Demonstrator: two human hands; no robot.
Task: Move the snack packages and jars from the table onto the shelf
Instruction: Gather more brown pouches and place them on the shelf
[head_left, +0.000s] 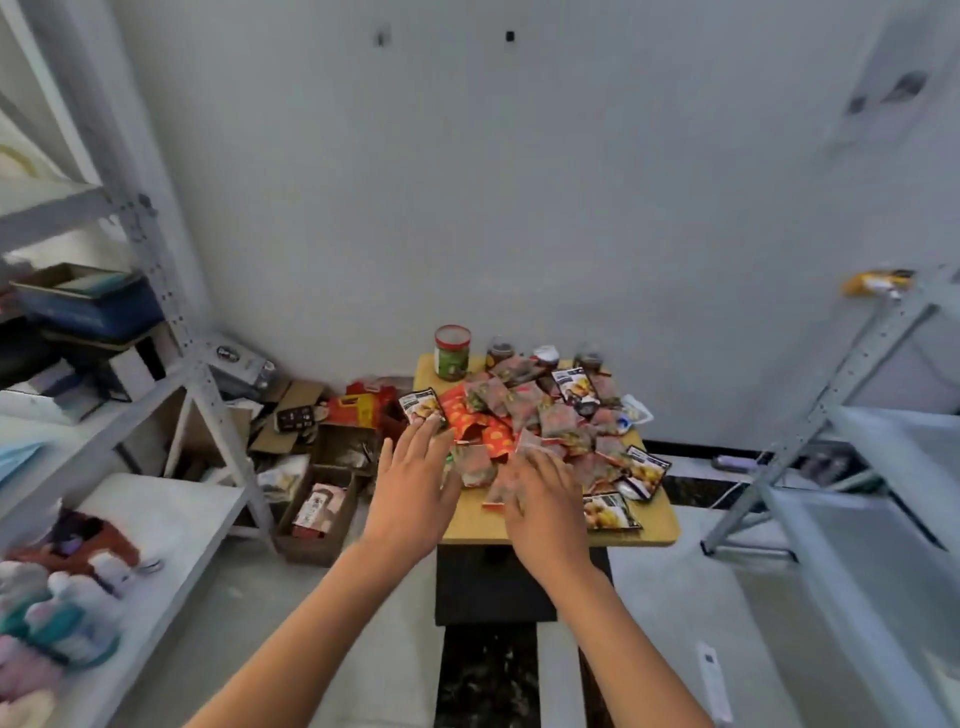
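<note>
Head view: both hands reach over the near edge of the small yellow worktop (660, 535). Left hand (413, 486) is spread flat, fingers straight, beside a black snack packet (422, 407). Right hand (545, 499) lies with relaxed fingers on the heap of snack packages (545, 415). Green-labelled jar (452, 352) and smaller jars (500, 351) stand at the far edge. Grey shelf (883, 452) stands to the right.
</note>
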